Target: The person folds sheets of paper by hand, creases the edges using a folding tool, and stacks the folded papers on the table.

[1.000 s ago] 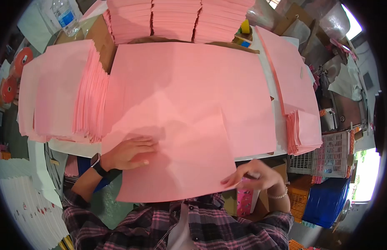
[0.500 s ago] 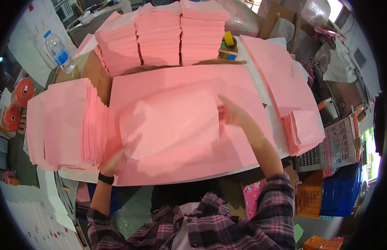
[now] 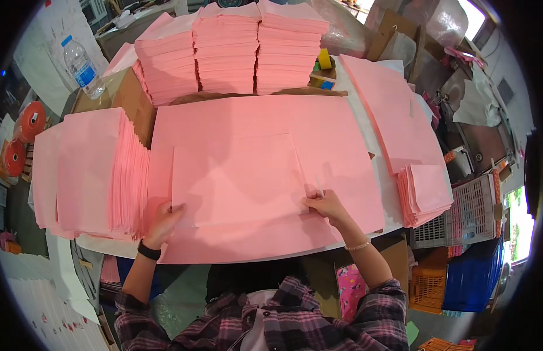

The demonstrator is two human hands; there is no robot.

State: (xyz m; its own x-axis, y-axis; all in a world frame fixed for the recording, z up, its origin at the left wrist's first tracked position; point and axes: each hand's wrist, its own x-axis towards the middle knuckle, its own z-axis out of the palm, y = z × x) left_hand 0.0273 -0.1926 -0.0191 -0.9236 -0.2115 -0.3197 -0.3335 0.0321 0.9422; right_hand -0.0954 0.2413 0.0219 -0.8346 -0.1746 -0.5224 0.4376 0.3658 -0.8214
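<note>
A smaller pink sheet (image 3: 236, 175) lies over a large pink sheet (image 3: 330, 126) in front of me. My left hand (image 3: 165, 221) pinches the smaller sheet at its left edge, near the lower corner. At the lower right corner, my right hand (image 3: 325, 206) has its fingers closed on the same sheet, and a thin pale strip or tool, too small to identify, sticks up by its fingers. The near edge of the smaller sheet looks slightly raised or folded.
Tall pink stacks (image 3: 224, 55) stand at the back. Another pink stack (image 3: 87, 172) is at the left, beside a cardboard box (image 3: 137, 111) bearing a water bottle (image 3: 83, 69). On the right lie long pink sheets (image 3: 388, 111) and a small pink pile (image 3: 426, 190).
The smaller sheet has flattened and settled squarely. My right hand has come down from its upper right side to the lower right corner and closed; my left hand has shifted slightly.
</note>
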